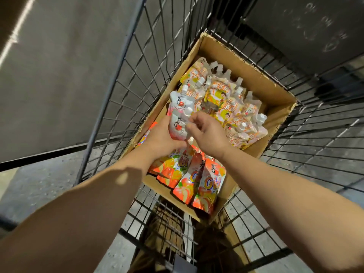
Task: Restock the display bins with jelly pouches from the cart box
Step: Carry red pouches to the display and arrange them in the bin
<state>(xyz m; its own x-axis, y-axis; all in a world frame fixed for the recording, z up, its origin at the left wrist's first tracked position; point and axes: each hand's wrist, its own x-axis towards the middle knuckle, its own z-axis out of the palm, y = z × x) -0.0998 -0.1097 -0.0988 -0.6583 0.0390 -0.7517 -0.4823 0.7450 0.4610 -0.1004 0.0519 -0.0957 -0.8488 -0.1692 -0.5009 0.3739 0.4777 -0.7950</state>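
An open cardboard box [275, 99] sits in a black wire cart and holds several jelly pouches. White-and-pink pouches [178, 113] stand stacked in my left hand [163, 138], which grips them from below over the box's left side. My right hand [206, 133] reaches in beside them, its fingertips pinching the top edge of the same stack. Orange-and-yellow pouches [234, 103] with white caps fill the far half of the box. Orange peach pouches [199, 182] lie in the near half, partly under my arms.
The wire cart [137, 79] walls rise around the box on all sides. A grey panel [59, 75] stands to the left of the cart, and grey floor [39, 186] shows below. No display bins are in view.
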